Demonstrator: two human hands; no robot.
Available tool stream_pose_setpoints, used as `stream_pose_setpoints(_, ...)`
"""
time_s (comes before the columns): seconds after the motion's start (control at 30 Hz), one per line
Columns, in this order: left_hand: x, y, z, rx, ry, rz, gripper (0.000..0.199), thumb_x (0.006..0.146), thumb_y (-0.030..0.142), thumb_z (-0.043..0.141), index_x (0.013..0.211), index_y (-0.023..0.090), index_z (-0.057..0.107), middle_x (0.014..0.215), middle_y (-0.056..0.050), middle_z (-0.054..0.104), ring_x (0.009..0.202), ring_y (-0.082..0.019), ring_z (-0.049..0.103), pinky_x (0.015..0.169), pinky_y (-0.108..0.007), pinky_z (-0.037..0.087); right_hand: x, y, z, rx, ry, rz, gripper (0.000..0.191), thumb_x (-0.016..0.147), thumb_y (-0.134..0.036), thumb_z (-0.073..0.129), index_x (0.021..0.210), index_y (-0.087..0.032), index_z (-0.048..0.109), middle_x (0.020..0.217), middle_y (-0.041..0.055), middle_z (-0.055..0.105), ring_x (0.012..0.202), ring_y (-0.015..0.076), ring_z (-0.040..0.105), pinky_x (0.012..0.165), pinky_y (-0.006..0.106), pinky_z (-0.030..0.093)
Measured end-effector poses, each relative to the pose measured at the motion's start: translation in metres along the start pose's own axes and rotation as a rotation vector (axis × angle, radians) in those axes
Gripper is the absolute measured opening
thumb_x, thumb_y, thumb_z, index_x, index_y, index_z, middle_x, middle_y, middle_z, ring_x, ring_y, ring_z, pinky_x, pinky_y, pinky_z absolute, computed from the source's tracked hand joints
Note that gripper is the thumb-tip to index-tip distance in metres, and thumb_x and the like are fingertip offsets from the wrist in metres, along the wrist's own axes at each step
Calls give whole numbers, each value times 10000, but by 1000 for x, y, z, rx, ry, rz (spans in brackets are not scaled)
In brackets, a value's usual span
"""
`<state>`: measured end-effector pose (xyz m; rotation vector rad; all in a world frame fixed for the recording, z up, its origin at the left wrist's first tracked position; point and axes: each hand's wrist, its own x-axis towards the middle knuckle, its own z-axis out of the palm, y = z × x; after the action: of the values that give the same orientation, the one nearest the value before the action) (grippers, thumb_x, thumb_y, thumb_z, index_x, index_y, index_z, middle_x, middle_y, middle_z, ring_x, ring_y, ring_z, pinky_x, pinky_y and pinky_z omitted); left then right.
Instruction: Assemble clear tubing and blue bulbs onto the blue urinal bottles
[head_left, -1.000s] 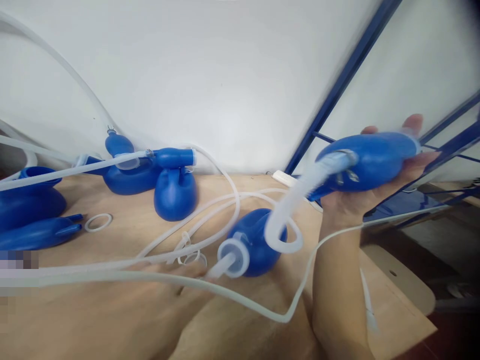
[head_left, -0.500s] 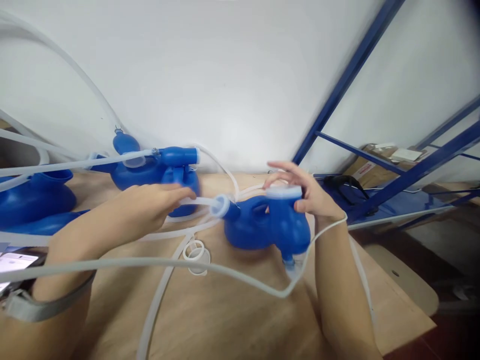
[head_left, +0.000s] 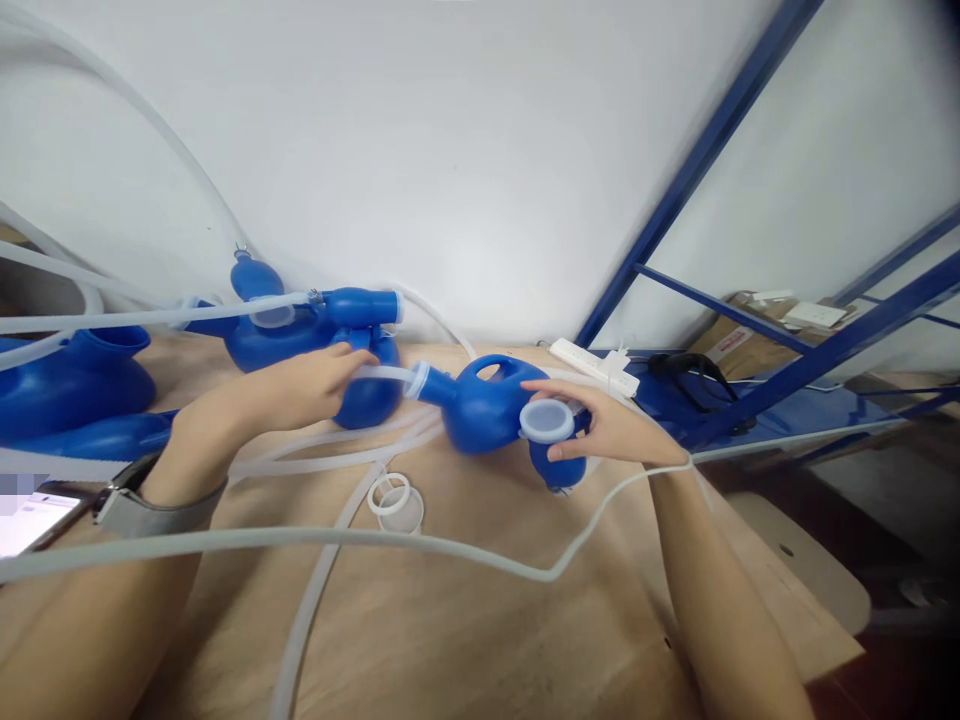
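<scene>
A blue plastic bottle (head_left: 480, 415) with a looped handle lies on the table, its white-rimmed neck (head_left: 421, 381) pointing left. From that neck a whitish tube (head_left: 388, 373) runs into my left hand (head_left: 330, 378), whose fingers are closed around it. My right hand (head_left: 604, 425) curls around a blue cup-like part (head_left: 559, 460) topped by a translucent white lid (head_left: 547, 421), thumb in front and fingers behind. Whether this part is joined to the bottle I cannot tell. A white ring cap (head_left: 390, 494) with a round disc lies below the neck.
Other blue bottles (head_left: 277, 345) with long white tubes crowd the left. A loose tube (head_left: 450, 550) crosses in front and passes by my right wrist. A phone (head_left: 37, 520) lies far left. At right are a white power strip (head_left: 592, 366) and blue metal frame (head_left: 690, 180).
The bottle has shifted slightly left and up, and its handle has turned upward. My right hand has moved lower, the lid now tilts toward me, and the power strip has come into view.
</scene>
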<state>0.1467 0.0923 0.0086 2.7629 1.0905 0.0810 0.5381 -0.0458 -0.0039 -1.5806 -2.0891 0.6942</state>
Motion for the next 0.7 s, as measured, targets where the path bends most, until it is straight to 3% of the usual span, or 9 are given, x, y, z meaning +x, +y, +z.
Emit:
stream_pose_setpoints(0.13,6,4,4,-7,104,21,475,1048,441,373,1309,209,694,1244,-114,722,1106,-297,714,1021,-423,558,6,6,0,51,115,-36,1013,737,-568,920,1618,-290,506,1275,92,757,1200,341,720,999,488,623)
stream_pose_setpoints(0.23,5,9,1,-38,126,107,518,1067,551,383,1251,213,730,1182,-107,730,1046,-296,715,949,-416,555,3,3,0,59,93,-36,1057,715,-589,935,1629,-307,484,1272,88,768,1215,358,725,995,498,630)
stream_pose_setpoints(0.37,-3,26,-5,-45,203,256,462,1106,471,388,1224,225,761,1099,-80,736,951,-244,717,844,-342,533,-3,-9,1,56,88,-81,1073,701,-626,944,1625,-337,482,1295,80,776,1245,368,721,1084,538,583)
stream_pose_setpoints(0.5,-18,55,-3,10,300,426,384,1130,414,432,1208,254,771,1049,-48,745,810,-184,698,694,-290,473,-1,-23,13,102,102,-203,1143,690,-690,932,1643,-294,441,1269,102,785,1229,350,732,1140,526,535)
stream_pose_setpoints(0.6,-26,72,2,171,369,473,324,1127,315,454,1245,259,750,933,-31,733,646,-161,632,553,-311,359,4,-34,26,129,63,-300,1179,677,-732,915,1647,-285,417,1243,103,784,1226,344,729,1138,520,527)
stream_pose_setpoints(0.7,-29,79,4,299,397,491,319,1097,195,445,1197,235,745,859,-32,716,596,-166,605,511,-341,301,7,-40,37,152,80,-326,1148,649,-733,929,1603,-294,465,1221,94,785,1213,344,727,1142,515,509)
